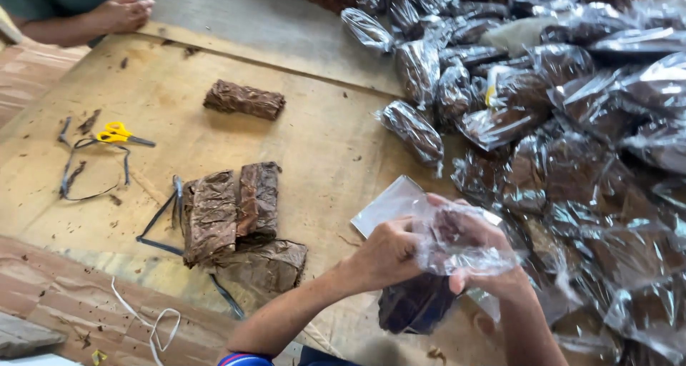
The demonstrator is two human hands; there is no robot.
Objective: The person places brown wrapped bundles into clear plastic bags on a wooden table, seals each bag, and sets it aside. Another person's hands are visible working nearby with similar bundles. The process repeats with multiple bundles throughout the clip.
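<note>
Both hands, left hand and right hand, grip a clear plastic bag over the wooden counter. A big heap of bagged brown leaf bundles lies right; four bare brown leaf bundles remain unbagged left, near yellow-handled scissors.

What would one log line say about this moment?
left hand: holds clear bag | right hand: inside bag | below: dark bundle | beside: leaf bricks, scissors

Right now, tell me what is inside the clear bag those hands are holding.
The right hand is pushed inside the clear plastic bag, and the left hand grips its edge. A dark leaf bundle sits just below; whether it has entered the bag is hidden.
</note>
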